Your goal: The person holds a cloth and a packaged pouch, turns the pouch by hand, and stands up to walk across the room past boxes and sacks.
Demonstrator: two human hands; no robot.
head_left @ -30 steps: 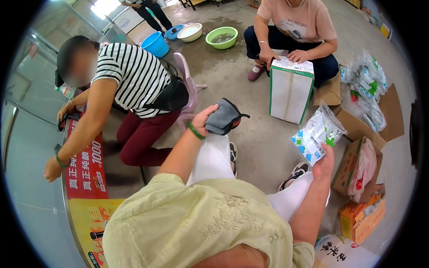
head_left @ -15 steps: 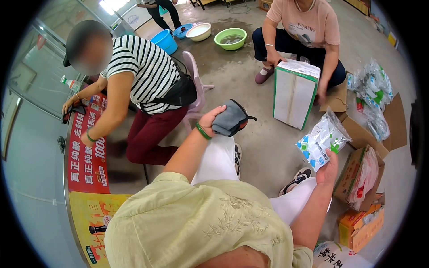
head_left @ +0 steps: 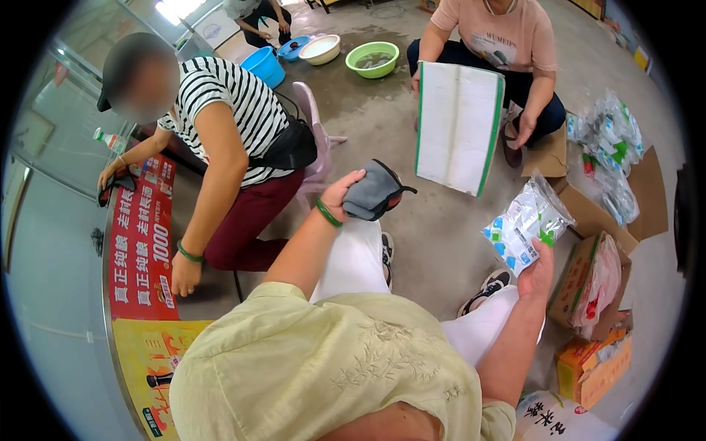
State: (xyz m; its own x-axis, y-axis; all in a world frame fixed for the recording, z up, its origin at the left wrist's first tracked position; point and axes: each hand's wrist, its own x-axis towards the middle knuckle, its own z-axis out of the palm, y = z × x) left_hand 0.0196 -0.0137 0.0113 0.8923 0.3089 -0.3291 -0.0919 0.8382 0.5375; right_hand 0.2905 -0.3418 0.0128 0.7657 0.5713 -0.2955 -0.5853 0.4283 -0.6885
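My left hand (head_left: 340, 197) grips a soft grey cloth item (head_left: 373, 189) with black edging and a short dark loop at its right end; its exact kind is unclear. In my right hand (head_left: 538, 270) is a clear plastic packet (head_left: 523, 226) printed with blue and green shapes, the thumb lying across its lower edge. Both things are held apart, above the floor on either side of my knees. What the packet contains cannot be made out.
A crouching person holds a white foam box (head_left: 460, 128) with green edges. Right of me stand an open carton (head_left: 651, 198) with plastic packets and another carton (head_left: 577, 283). To the left, someone in stripes leans over a red-and-yellow table (head_left: 136, 253). Basins (head_left: 373, 60) stand behind.
The crouching person has lifted and tilted the foam box, turning its broad face toward me. The striped person's near hand has moved down off the table. My hands have barely shifted.
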